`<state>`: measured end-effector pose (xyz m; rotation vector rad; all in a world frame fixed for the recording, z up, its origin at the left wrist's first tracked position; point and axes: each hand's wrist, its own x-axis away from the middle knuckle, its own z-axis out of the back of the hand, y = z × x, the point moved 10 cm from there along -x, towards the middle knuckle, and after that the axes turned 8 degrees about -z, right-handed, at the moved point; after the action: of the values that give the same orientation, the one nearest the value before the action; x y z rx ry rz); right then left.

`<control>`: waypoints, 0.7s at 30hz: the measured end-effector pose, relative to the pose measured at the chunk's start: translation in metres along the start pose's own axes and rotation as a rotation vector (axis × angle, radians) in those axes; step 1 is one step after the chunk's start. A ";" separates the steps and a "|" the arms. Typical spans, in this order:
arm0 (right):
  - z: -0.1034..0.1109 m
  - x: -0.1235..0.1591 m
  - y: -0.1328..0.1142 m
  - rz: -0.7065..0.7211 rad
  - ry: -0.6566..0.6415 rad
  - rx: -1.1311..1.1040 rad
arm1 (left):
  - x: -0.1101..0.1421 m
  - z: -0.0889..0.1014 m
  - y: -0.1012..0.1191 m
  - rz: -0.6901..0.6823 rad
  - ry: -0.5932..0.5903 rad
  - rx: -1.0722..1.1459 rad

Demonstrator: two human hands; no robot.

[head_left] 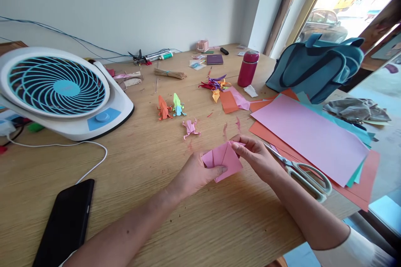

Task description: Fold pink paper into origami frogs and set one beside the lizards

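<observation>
A partly folded pink paper (223, 159) is held just above the wooden table (194, 225) between both hands. My left hand (196, 173) grips its lower left side, thumb pressed on top. My right hand (257, 156) pinches its upper right edge with the fingers closed. Beyond the hands lie a small pink folded frog (191, 128), an orange one (163, 108) and a green-blue one (178, 105).
Scissors (305, 173) lie right of my right hand on a stack of coloured sheets (313, 135). A black phone (67, 221) rests at front left, a white-and-teal fan (59, 87) behind it. A red bottle (248, 68) and blue bag (316, 66) stand at the back right.
</observation>
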<state>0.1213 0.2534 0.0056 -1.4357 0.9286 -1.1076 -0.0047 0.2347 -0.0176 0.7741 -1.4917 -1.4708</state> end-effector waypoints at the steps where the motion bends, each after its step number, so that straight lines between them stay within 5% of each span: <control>1: 0.000 0.000 0.000 0.000 -0.001 0.007 | -0.001 0.001 0.002 -0.025 0.013 0.047; 8: -0.015 -0.003 0.003 -0.002 -0.116 0.024 | -0.004 0.016 0.006 -0.105 0.145 0.125; 21: 0.002 -0.005 0.011 -0.037 0.026 -0.004 | -0.008 0.006 0.001 -0.067 0.043 0.255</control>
<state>0.1217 0.2576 -0.0058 -1.4500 0.9264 -1.1548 -0.0061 0.2447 -0.0177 1.0106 -1.6541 -1.3175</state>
